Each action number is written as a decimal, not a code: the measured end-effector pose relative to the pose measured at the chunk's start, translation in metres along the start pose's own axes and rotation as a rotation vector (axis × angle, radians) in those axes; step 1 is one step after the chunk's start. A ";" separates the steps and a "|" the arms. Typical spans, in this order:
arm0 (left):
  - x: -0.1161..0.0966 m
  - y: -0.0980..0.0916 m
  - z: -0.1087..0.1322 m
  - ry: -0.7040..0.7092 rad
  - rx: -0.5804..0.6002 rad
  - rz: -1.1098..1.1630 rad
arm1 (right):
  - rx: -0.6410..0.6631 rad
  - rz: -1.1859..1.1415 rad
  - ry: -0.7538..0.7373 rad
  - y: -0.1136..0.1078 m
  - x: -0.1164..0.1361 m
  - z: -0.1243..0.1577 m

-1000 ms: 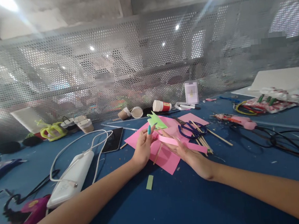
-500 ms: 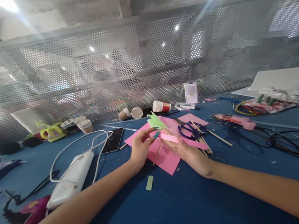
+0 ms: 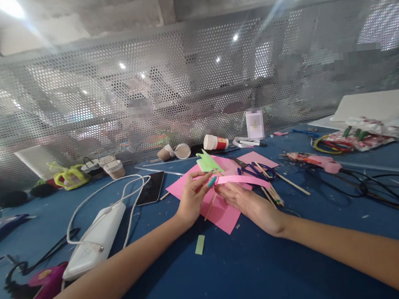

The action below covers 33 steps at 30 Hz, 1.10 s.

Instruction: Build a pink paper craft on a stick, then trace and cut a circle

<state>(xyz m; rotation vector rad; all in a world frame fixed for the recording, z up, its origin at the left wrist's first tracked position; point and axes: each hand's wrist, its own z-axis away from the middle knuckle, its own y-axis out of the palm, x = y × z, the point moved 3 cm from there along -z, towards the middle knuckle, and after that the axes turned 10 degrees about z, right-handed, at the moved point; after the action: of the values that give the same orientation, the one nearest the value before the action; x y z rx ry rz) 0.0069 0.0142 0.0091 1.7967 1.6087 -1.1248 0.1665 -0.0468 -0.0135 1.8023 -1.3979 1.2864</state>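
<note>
My left hand (image 3: 190, 203) pinches the near end of a narrow pink paper strip (image 3: 246, 179) between thumb and fingertips. From there the strip arches to the right over my right hand (image 3: 258, 209), whose fingers press together at the same end. The fingertips partly hide what lies between them. Under both hands are pink paper sheets (image 3: 228, 219). Cut light-green paper (image 3: 206, 161) shows just behind the fingers. To the right lie scissors with dark blue handles (image 3: 267, 170) and several thin wooden sticks (image 3: 292, 183). A small green paper piece (image 3: 200, 245) rests nearer me.
On the left are a phone (image 3: 151, 188), a white power bank (image 3: 94, 239) with its looping cable, and a magenta device (image 3: 30, 297). A pink glue gun (image 3: 323, 165) with black cord lies right. Paper cups (image 3: 215, 142) lie along the back by the perforated metal screen (image 3: 186, 85).
The strip's free end has swung up and back, and it now arches above my right hand. My right fingers have moved left, closer to the left fingertips.
</note>
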 end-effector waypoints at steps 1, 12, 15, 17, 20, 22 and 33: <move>-0.001 0.000 0.000 0.004 -0.002 0.001 | 0.000 -0.043 0.030 0.001 0.000 0.000; 0.008 0.003 -0.003 -0.415 -0.073 0.720 | -0.467 -0.436 0.003 -0.058 0.039 -0.018; 0.012 0.004 -0.003 -0.590 -0.046 0.875 | -0.405 -0.463 0.130 -0.070 0.035 -0.024; 0.010 0.005 -0.002 -0.630 -0.002 0.901 | -0.361 -0.424 0.212 -0.066 0.029 -0.025; 0.005 0.007 0.001 -0.621 0.062 0.855 | -0.282 -0.307 0.273 -0.045 0.022 -0.023; 0.002 0.008 0.003 -0.600 0.100 0.808 | -0.220 -0.238 0.304 -0.031 0.019 -0.019; 0.007 0.014 0.005 -0.417 0.207 0.538 | -0.147 -0.104 0.273 -0.010 0.012 -0.014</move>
<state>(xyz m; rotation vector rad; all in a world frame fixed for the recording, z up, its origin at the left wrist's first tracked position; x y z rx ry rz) 0.0192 0.0115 -0.0023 1.8077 0.7328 -1.3139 0.1708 -0.0371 0.0051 1.5178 -1.1995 1.2850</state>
